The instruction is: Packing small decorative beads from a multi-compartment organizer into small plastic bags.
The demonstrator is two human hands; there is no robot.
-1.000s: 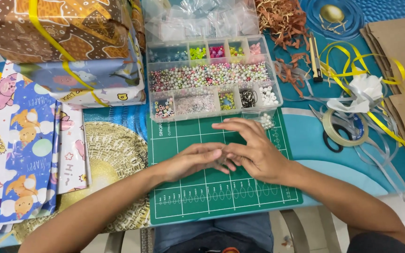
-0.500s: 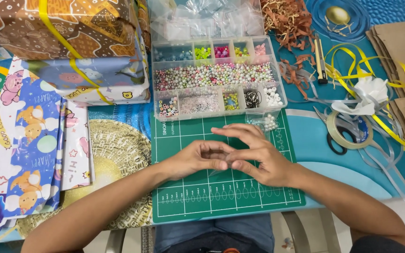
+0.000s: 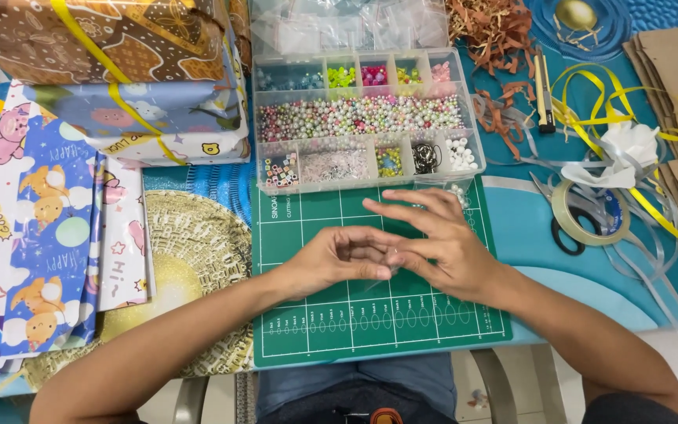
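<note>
Both hands meet over the green cutting mat: left hand and right hand pinch something too small to identify. Bead organiser box lies just beyond; tape roll and yellow ribbon to the right.

The left hand and right hand pinch something too small to see. The gift box is cut off at the top.
</note>
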